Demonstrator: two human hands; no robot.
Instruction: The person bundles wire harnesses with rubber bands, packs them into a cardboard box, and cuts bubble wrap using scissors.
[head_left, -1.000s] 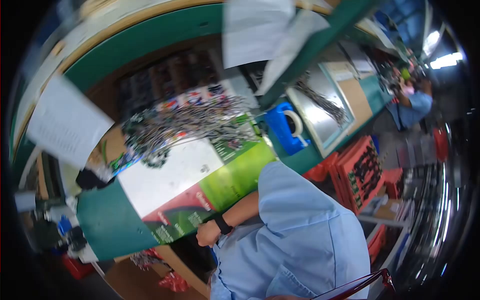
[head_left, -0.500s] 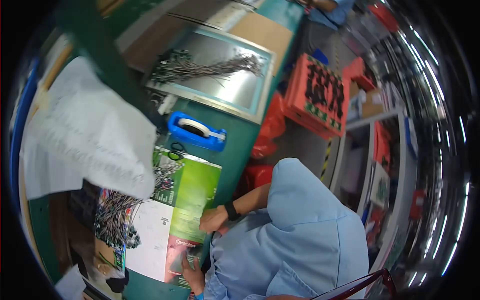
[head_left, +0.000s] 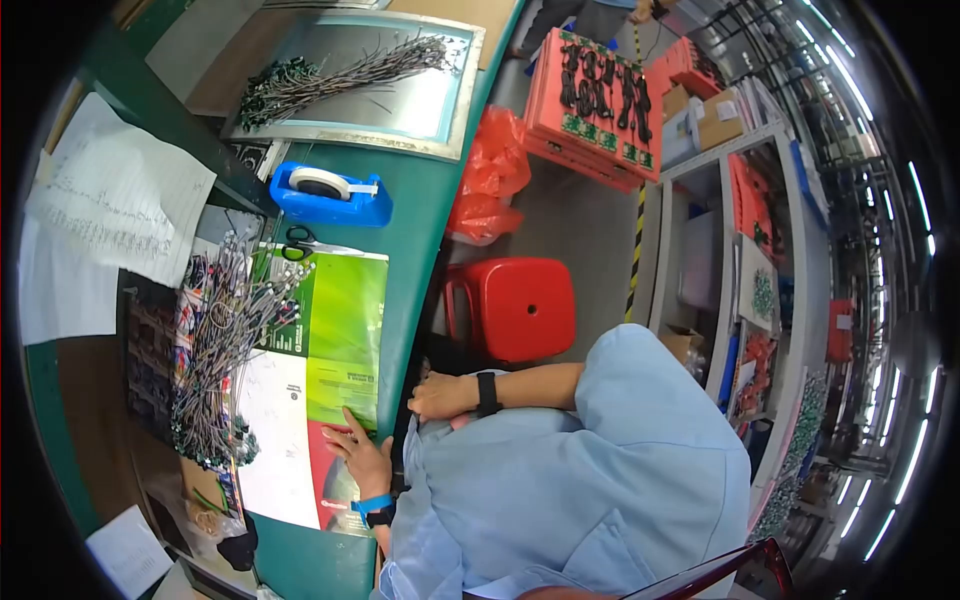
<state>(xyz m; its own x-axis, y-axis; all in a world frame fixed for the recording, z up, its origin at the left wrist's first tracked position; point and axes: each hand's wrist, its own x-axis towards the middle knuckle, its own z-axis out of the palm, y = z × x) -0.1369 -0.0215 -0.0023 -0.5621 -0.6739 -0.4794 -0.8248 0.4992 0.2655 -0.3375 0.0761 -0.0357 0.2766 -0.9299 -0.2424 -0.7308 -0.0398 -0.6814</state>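
My left hand [head_left: 362, 462], with a blue band and a dark strap on its wrist, rests fingers apart on the red part of a printed green, white and red sheet [head_left: 345, 330]. Off the table's edge, close to my shirt, my right hand [head_left: 443, 396] is curled closed, a black watch on its wrist; what lies in its fingers is hidden. A bundle of thin wires [head_left: 215, 350] with small connectors lies along the sheet's far side. Scissors [head_left: 300, 243] with dark handles lie at the sheet's end, beside a blue tape dispenser [head_left: 330, 205].
A framed metal tray [head_left: 440, 110] carries another wire bundle [head_left: 340, 78]. Handwritten paper [head_left: 120, 190] hangs over the table's far side. On the floor side stand a red stool [head_left: 525, 310], stacked red trays [head_left: 590, 110] with black cables, and a shelf [head_left: 730, 150]. A person [head_left: 585, 18] stands beyond.
The view has shifted, bringing the red stool into sight. My left hand has moved up the sheet with fingers spread. My right hand has moved off the sheet toward my body.
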